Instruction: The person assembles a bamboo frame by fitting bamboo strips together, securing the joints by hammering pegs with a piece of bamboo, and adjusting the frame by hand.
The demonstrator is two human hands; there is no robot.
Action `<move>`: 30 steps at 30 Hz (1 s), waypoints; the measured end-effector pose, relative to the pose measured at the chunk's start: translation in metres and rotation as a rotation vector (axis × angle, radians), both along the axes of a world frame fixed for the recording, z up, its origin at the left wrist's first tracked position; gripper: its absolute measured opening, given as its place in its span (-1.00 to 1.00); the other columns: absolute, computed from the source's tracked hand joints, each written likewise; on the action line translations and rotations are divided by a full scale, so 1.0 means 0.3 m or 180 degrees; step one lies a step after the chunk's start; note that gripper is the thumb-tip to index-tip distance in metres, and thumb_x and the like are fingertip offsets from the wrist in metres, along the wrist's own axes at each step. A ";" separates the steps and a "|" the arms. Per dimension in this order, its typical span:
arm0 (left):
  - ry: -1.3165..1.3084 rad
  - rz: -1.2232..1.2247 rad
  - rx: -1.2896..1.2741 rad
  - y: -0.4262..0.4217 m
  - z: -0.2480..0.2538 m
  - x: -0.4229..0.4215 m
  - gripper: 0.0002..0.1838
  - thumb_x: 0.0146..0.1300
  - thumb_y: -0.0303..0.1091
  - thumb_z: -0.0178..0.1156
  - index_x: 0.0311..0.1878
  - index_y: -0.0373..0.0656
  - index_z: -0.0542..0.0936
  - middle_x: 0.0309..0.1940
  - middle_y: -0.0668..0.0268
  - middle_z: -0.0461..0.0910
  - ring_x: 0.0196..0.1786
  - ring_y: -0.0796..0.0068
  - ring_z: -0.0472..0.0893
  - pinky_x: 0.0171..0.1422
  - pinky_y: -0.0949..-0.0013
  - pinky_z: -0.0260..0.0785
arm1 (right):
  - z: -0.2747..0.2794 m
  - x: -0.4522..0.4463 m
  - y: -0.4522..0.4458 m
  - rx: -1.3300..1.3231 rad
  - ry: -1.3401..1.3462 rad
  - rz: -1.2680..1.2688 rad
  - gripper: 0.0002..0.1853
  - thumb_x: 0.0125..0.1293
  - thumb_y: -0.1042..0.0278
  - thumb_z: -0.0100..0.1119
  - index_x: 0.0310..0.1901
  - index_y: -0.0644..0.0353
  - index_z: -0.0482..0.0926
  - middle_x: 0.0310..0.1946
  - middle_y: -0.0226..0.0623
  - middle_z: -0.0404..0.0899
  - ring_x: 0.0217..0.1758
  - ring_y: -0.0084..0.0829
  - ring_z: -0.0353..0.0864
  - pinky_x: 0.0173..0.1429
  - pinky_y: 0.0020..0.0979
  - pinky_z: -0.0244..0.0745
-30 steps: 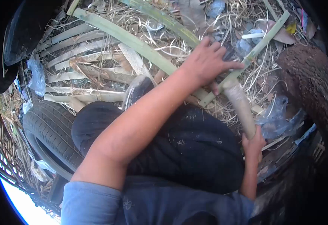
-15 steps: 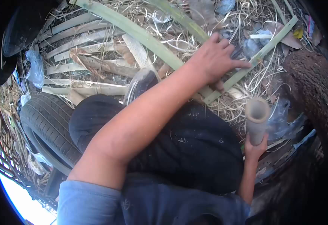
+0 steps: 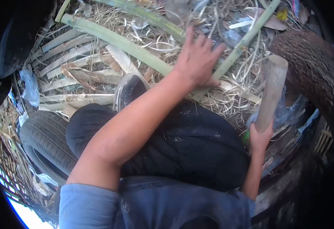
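My left hand [image 3: 199,59] is spread out with its fingers apart, beside the lower part of a green bamboo strip [image 3: 243,44] that slants up to the right. Another long green strip [image 3: 117,42] runs behind my left wrist. My right hand [image 3: 261,136] is wrapped round the lower end of a thick, pale cylindrical piece [image 3: 272,89], raised and tilted slightly right. Thin curled shavings [image 3: 231,101] lie on the ground between the two hands.
A tyre [image 3: 48,137] lies at the left beside my bent leg [image 3: 189,145]. A rough brown log [image 3: 308,65] is at the right. Split slats [image 3: 75,80], a plastic bag [image 3: 30,87] and dry leaves cover the ground. A further green strip [image 3: 148,15] lies at the top.
The cylindrical piece in my right hand has swung from pointing at the strip, past end-on to the camera, to raised upright. My left hand's fingers have spread and lifted from the strip.
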State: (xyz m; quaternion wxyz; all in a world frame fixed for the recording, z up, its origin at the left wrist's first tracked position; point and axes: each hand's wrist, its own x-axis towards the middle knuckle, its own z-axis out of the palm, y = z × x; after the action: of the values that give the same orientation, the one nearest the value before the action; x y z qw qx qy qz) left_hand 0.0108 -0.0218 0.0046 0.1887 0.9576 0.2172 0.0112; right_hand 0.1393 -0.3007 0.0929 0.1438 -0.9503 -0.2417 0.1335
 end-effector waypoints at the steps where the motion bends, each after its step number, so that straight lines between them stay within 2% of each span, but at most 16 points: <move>1: -0.0003 0.0046 -0.0003 -0.014 0.020 -0.003 0.00 -0.16 0.34 0.43 0.31 -0.05 0.41 0.02 0.14 0.52 0.25 0.11 0.43 0.54 -0.26 -0.14 | 0.008 -0.001 0.011 0.0135 -0.0041 -0.0026 -0.50 -0.02 0.37 0.34 0.01 0.23 0.45 -0.26 0.15 0.65 -0.12 0.21 0.65 -0.05 0.00 0.52; 4: 0.0259 -0.0053 -0.0093 -0.032 0.096 0.007 -0.10 -0.13 0.25 0.42 0.23 -0.09 0.44 0.00 0.12 0.49 0.23 0.10 0.43 0.54 -0.28 -0.14 | 0.025 0.041 -0.035 -0.0382 -0.0139 -0.0072 -0.50 0.00 0.32 0.31 0.01 0.24 0.44 -0.26 0.17 0.65 -0.12 0.21 0.65 -0.05 0.04 0.50; 6: -0.0037 -0.0110 -0.0019 -0.030 0.129 0.007 -0.19 -0.11 0.20 0.41 0.14 -0.13 0.45 -0.04 0.12 0.47 0.18 0.08 0.42 0.51 -0.27 -0.09 | 0.050 0.035 -0.058 -0.0576 -0.0346 -0.0078 -0.47 0.01 0.27 0.30 0.04 0.23 0.42 -0.25 0.19 0.65 -0.12 0.22 0.64 -0.04 0.05 0.50; 9: -0.0362 -0.0137 -0.0221 0.003 0.212 -0.008 -0.27 -0.12 0.13 0.39 0.05 -0.14 0.45 -0.09 0.14 0.45 0.13 0.07 0.42 0.44 -0.16 0.04 | 0.058 0.040 -0.090 -0.0993 0.0194 -0.0068 -0.38 0.01 0.22 0.34 0.13 0.19 0.38 -0.22 0.19 0.66 -0.09 0.21 0.65 -0.02 0.04 0.53; 12: -0.0448 -0.0238 -0.0391 0.045 0.311 -0.032 -0.31 -0.13 0.07 0.38 0.02 -0.14 0.44 -0.12 0.14 0.45 0.12 0.10 0.43 0.42 -0.11 0.06 | -0.004 0.064 -0.165 -0.1071 0.0496 0.0004 -0.39 0.04 0.23 0.36 0.13 0.22 0.38 -0.17 0.18 0.66 -0.08 0.21 0.65 0.02 0.04 0.53; 13: -0.0466 -0.0291 -0.0478 0.062 0.337 -0.043 -0.34 -0.14 0.04 0.38 -0.02 -0.15 0.43 -0.16 0.15 0.45 0.09 0.13 0.43 0.38 -0.05 0.08 | 0.029 0.049 -0.121 -0.1325 0.0663 -0.0086 -0.37 0.06 0.26 0.40 0.16 0.24 0.37 -0.04 0.19 0.61 0.04 0.18 0.61 0.13 0.00 0.50; 14: -0.0520 -0.0342 -0.0406 0.074 0.368 -0.054 -0.34 -0.14 0.04 0.38 -0.02 -0.15 0.43 -0.16 0.15 0.45 0.09 0.13 0.43 0.38 -0.05 0.08 | 0.069 0.023 -0.083 -0.1248 0.0613 -0.0132 -0.37 0.06 0.26 0.40 0.16 0.24 0.37 -0.04 0.19 0.61 0.04 0.18 0.61 0.13 0.00 0.50; 16: -0.0531 -0.0281 -0.0925 0.097 0.430 -0.084 -0.37 -0.14 0.01 0.37 -0.05 -0.16 0.44 -0.16 0.15 0.46 0.07 0.14 0.44 0.37 0.02 0.07 | 0.145 -0.037 0.010 -0.0498 -0.0105 0.0625 -0.33 0.07 0.29 0.43 0.20 0.26 0.36 0.08 0.18 0.54 0.18 0.12 0.53 0.24 -0.06 0.46; 19: -0.0605 -0.0413 -0.0862 0.120 0.472 -0.117 -0.35 -0.14 0.01 0.37 -0.02 -0.18 0.46 -0.14 0.15 0.47 0.06 0.13 0.43 0.35 0.03 0.05 | 0.231 -0.156 0.226 0.0771 0.0595 0.0816 -0.26 0.11 0.26 0.45 0.29 0.26 0.33 0.19 0.08 0.46 0.28 -0.02 0.48 0.33 -0.15 0.40; 22: -0.0992 -0.0448 -0.0879 0.121 0.492 -0.135 -0.37 -0.18 -0.01 0.36 -0.02 -0.15 0.50 -0.13 0.15 0.47 0.07 0.13 0.42 0.35 0.03 0.04 | 0.198 -0.212 0.412 0.1915 0.1275 0.0932 -0.28 0.14 0.30 0.43 0.32 0.27 0.34 0.25 0.02 0.41 0.29 -0.09 0.48 0.34 -0.21 0.40; 23: -0.1022 -0.0469 -0.0941 0.123 0.496 -0.141 -0.37 -0.19 -0.01 0.36 -0.03 -0.15 0.51 -0.13 0.15 0.47 0.07 0.13 0.42 0.35 0.03 0.04 | 0.170 -0.221 0.463 0.2289 0.1039 0.1059 -0.34 0.11 0.37 0.43 0.25 0.30 0.40 0.15 0.05 0.51 0.21 -0.06 0.56 0.26 -0.22 0.46; 24: -0.1048 -0.0470 -0.0998 0.131 0.503 -0.147 -0.37 -0.19 -0.01 0.36 -0.04 -0.15 0.51 -0.13 0.15 0.47 0.07 0.13 0.42 0.35 0.03 0.04 | 0.142 -0.219 0.481 0.2323 0.1016 0.1073 -0.34 0.11 0.37 0.43 0.25 0.30 0.40 0.15 0.05 0.51 0.21 -0.06 0.56 0.26 -0.22 0.46; 26: -0.1004 -0.0462 -0.0989 0.141 0.517 -0.153 -0.39 -0.19 -0.02 0.36 -0.05 -0.16 0.51 -0.15 0.14 0.45 0.05 0.12 0.42 0.34 0.05 0.04 | 0.096 -0.229 0.524 0.2504 0.1419 0.1105 -0.39 0.07 0.44 0.42 0.19 0.32 0.46 -0.03 0.07 0.61 0.07 -0.05 0.66 0.15 -0.22 0.52; 27: -0.0836 -0.0454 -0.1049 0.143 0.522 -0.153 -0.39 -0.19 -0.02 0.35 -0.06 -0.17 0.51 -0.17 0.14 0.44 0.05 0.11 0.42 0.33 0.04 0.04 | 0.092 -0.239 0.530 0.2481 0.1129 0.1020 -0.45 0.05 0.45 0.39 0.13 0.33 0.50 -0.17 0.06 0.66 -0.05 0.00 0.70 0.05 -0.18 0.56; 28: -0.0668 -0.0430 -0.1121 0.141 0.522 -0.153 -0.39 -0.19 -0.03 0.35 -0.06 -0.18 0.50 -0.18 0.14 0.43 0.04 0.10 0.41 0.33 0.04 0.04 | 0.094 -0.231 0.532 0.2491 0.1155 0.1050 -0.45 0.05 0.45 0.39 0.13 0.33 0.50 -0.17 0.06 0.66 -0.05 0.00 0.70 0.05 -0.18 0.56; 30: -0.0606 -0.0415 -0.1124 0.126 0.491 -0.157 -0.31 -0.21 -0.04 0.39 0.04 -0.19 0.49 -0.17 0.16 0.43 0.02 0.11 0.39 0.32 0.09 0.04 | 0.111 -0.224 0.508 0.1843 0.0990 0.1121 -0.46 0.06 0.43 0.39 0.13 0.29 0.51 -0.16 0.06 0.67 -0.07 0.04 0.69 0.03 -0.13 0.57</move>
State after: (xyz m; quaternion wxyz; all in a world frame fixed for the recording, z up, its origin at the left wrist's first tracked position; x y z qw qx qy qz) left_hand -0.0362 0.0161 0.1519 0.3736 0.9163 0.1346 0.0511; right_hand 0.0719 -0.1484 0.1264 0.4165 -0.7825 -0.4045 0.2251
